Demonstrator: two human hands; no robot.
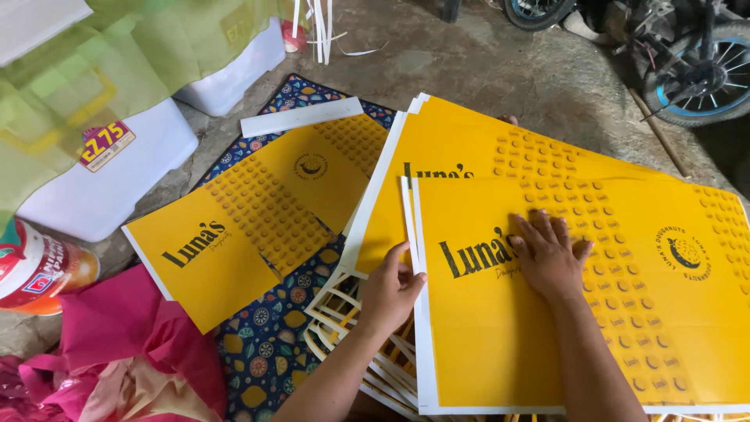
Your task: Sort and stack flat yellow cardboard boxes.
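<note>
A large yellow printed sheet with black lettering and a dotted pattern lies on top of a stack of like sheets. My right hand presses flat on it, fingers spread. My left hand pinches a thin white strip at the sheet's left edge. Under the stack lies a pile of cut white strips.
Another yellow sheet rests on a dark patterned mat to the left. White foam boxes, green bags, a red can and pink cloth sit at far left. A white bar lies behind. Motorbike wheels stand at top right.
</note>
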